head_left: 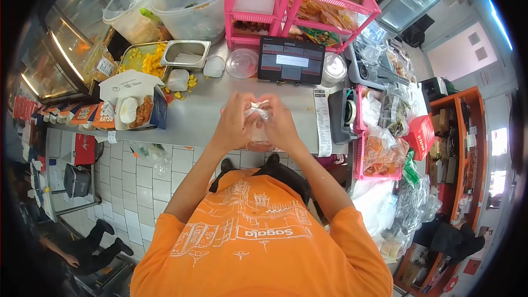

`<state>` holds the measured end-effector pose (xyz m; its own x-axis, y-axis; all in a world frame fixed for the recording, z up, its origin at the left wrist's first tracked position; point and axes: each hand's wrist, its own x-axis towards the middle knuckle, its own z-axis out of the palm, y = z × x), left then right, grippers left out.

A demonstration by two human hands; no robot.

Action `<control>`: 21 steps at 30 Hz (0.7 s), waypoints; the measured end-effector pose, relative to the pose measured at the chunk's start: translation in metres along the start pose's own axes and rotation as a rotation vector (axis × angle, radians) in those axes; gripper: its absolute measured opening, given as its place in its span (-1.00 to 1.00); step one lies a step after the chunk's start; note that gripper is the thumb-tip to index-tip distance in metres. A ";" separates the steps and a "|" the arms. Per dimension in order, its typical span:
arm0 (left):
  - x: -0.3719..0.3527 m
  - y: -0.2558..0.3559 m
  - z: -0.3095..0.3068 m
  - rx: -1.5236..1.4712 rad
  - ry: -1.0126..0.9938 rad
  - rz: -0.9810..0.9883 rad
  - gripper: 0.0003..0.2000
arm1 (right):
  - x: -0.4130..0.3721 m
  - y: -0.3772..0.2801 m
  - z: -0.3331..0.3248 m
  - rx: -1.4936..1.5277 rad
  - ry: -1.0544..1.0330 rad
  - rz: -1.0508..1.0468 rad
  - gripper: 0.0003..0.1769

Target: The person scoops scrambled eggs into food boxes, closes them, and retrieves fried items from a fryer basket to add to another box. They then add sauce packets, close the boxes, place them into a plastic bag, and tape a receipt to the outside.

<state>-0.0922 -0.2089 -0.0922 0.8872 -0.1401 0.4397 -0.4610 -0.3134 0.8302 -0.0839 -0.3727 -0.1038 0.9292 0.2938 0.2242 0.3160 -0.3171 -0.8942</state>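
We look down on a grey steel desk point(209, 115) crowded with pink plastic baskets point(258, 5), a black tablet screen point(291, 60) and an open white food box point(135, 104). Above the desk's near edge, the left hand point(235, 124) and right hand point(281, 126) meet. The fingers of both pinch a small crumpled clear plastic bag point(257, 109), held between them in the air.

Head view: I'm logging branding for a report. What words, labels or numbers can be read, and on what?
"Sagala", upside down, on the orange shirt.
The tablet screen, receipt, red box, food cartons: too small to read.
The packet pinched between left hand and right hand: no text legible.
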 end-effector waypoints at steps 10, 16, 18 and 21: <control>-0.008 -0.020 0.015 0.226 0.033 -0.155 -0.92 | -0.007 0.010 -0.016 0.399 -0.333 0.062 -0.59; -0.005 -0.027 0.024 0.025 0.125 -0.337 -0.89 | -0.005 0.006 -0.003 0.117 -0.040 -0.018 -0.82; -0.001 -0.025 0.021 -0.007 0.104 -0.332 -0.84 | -0.005 -0.003 0.004 0.000 0.123 -0.041 -0.84; 0.022 -0.030 -0.001 0.111 0.005 -0.169 -0.77 | -0.012 -0.027 0.007 -0.236 0.245 -0.148 -0.85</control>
<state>-0.0587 -0.2019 -0.1067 0.9515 -0.0725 0.2989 -0.2999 -0.4337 0.8497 -0.1049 -0.3618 -0.0852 0.8795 0.1360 0.4561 0.4591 -0.4953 -0.7375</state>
